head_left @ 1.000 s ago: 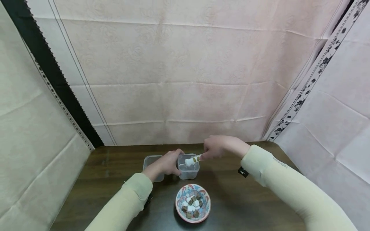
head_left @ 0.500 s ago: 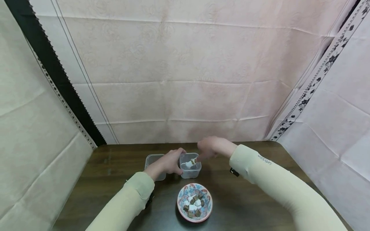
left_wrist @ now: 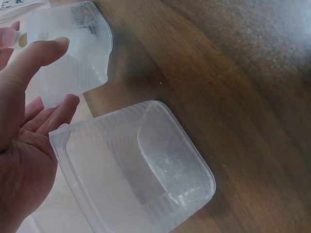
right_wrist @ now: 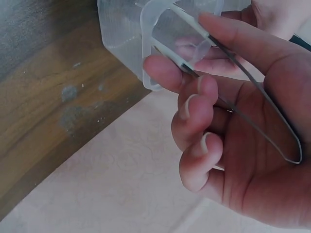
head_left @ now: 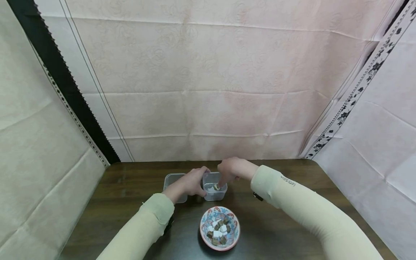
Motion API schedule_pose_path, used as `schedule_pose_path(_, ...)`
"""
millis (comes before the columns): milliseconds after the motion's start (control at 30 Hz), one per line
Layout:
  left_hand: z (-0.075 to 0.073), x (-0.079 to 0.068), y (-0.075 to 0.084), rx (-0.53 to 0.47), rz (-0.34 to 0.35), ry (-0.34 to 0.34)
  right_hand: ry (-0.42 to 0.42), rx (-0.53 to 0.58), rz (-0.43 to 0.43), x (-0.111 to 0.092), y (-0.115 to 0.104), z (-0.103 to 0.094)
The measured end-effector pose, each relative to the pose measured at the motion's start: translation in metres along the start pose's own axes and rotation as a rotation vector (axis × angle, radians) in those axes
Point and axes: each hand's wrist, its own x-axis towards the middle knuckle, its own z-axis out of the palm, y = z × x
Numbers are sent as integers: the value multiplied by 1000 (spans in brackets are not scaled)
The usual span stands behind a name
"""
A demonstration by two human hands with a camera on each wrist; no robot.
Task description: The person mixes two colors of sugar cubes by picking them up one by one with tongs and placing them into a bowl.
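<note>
My right hand [head_left: 232,169] holds metal tongs [right_wrist: 257,85] between thumb and fingers, their V-shaped arms slightly apart. The pale tips reach into the right clear plastic container [head_left: 214,196]. At that container's left side, my left hand [head_left: 191,182] grips its wall with thumb and fingers, as the left wrist view shows. A second clear plastic container [left_wrist: 121,170] stands to the left, partly behind the left hand in the head view. In front of both sits a patterned bowl [head_left: 237,228] with several white and brown cubes [head_left: 217,234].
The dark wooden table [head_left: 276,224] ends at a pale cloth backdrop [head_left: 227,90] behind the containers. More cloth hangs at both sides. Small specks [right_wrist: 70,92] mark the tabletop in the right wrist view.
My right hand has moved left and lowered the tongs deeper into the right container. The white piece at their tips has dropped from sight. My left hand stays at the container.
</note>
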Motion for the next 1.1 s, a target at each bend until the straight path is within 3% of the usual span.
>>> schedule_pose_path(367,-1,1,2,-25,-22,-6,47,-108,-30,-1,-6,2)
schedule_pose_path(600,-2,-1,4,-25,-29,-2,114,-91,-52,-12,-1,-1)
schedule_pose_path(900,-2,0,6,-11,-42,11,238,-79,-164,-38,21,-3)
schedule_pose_path(1100,0,0,3,11,-13,15,298,-68,-224,-62,31,-3)
